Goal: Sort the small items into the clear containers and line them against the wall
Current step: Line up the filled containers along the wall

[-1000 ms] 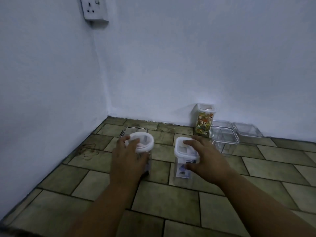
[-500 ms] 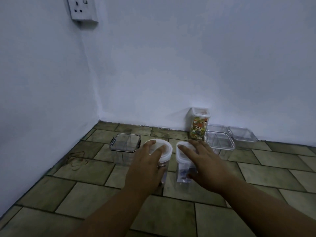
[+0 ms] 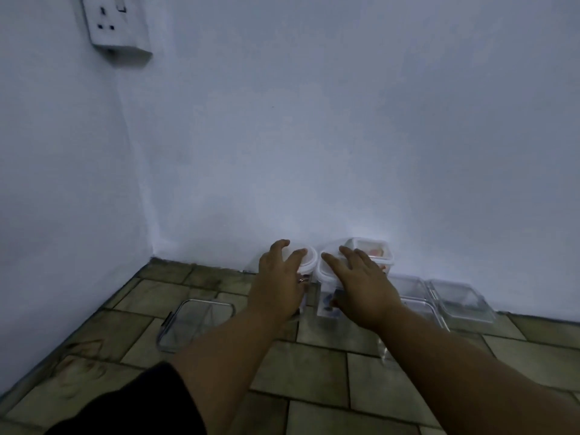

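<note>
Your left hand [image 3: 279,277] grips the round-lidded container [image 3: 309,262], fingers curved over the white lid and the thumb low on its side. Your right hand [image 3: 364,287] holds the square-lidded container [image 3: 325,304] the same way: fingers lie across the lid and the thumb presses its front. Both stand upright on the floor, the square one just left of the tall container [image 3: 373,251] and the round one just beyond it on the same side, lids nearly touching. The tall container stands against the back wall [image 3: 345,136] with colourful pieces inside.

Right of the tall container and nearer to you, low clear boxes [image 3: 461,301] sit close together. Well to its left and nearer to you sits a clear clipped box [image 3: 194,321] with dark latches.

The floor [image 3: 314,365] is laid with worn, greenish rectangular tiles with dark joints. The back wall and the side wall [image 3: 56,183] are plain and pale, and meet in a corner far left of the tall container. A white socket [image 3: 116,23] hangs high on the side wall.

The light is dim. Your hands cover most of both lids, and what lies inside those two containers is hard to make out beyond a bluish patch. Your right forearm crosses the clear boxes, so you cannot count them surely. A dark sleeve [image 3: 125,406] is cut off at the lower edge.
</note>
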